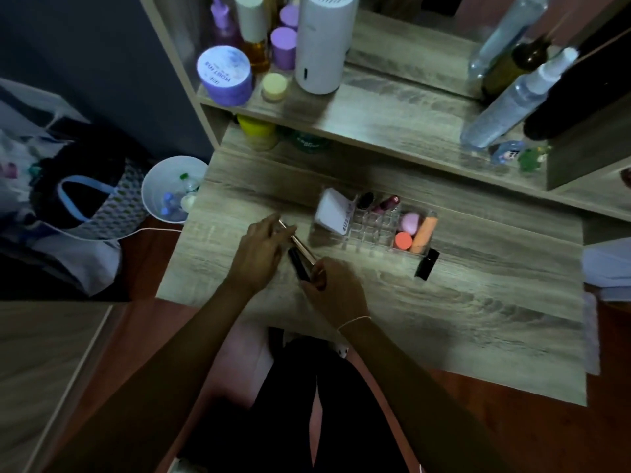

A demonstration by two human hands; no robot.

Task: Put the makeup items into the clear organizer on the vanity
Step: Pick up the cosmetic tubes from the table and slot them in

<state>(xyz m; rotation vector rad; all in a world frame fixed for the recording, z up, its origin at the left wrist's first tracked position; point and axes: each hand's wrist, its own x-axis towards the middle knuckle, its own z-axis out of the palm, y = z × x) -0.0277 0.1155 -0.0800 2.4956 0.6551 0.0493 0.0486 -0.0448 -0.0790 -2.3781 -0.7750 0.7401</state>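
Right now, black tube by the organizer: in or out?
Out. The black tube lies flat on the vanity, just outside the clear organizer by its near right corner.

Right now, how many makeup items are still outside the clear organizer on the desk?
3: a gold slim tube and a black tube between the two hands, and a black lipstick lying beside the organizer, right end. Hands may hide more.

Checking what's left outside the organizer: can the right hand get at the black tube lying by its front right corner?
Probably yes. The black tube lies flat on bare vanity top just outside the clear organizer, nothing over it. But the right hand is holding items near the left hand, so it must free up first.
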